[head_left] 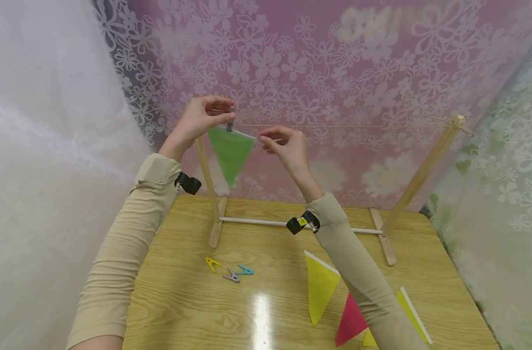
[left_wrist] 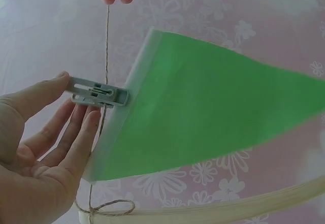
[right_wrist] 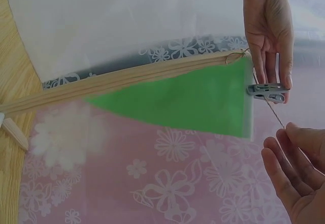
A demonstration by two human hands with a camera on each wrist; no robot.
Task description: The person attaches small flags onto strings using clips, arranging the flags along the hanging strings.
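Note:
Between its thumb and fingers, my left hand (head_left: 198,121) pinches the handles of a grey clothespin (left_wrist: 99,91). The clothespin's tip sits over the white top band of a green triangular pennant (head_left: 231,153), and the twine (left_wrist: 107,46) passes through its jaws. The pennant hangs point down beside the left wooden post (head_left: 209,180). Just to the right, my right hand (head_left: 291,149) pinches the twine between thumb and forefinger, its other fingers loosely bent. In the left wrist view, a bow of twine is tied at the post's top.
A yellow clothespin (head_left: 212,264), a blue one (head_left: 245,270) and another grey one (head_left: 232,275) lie on the wooden table (head_left: 183,301). Yellow (head_left: 320,287) and pink (head_left: 351,321) pennants lie under my right forearm. A white rod (head_left: 257,221) joins the left post to the right post (head_left: 423,175).

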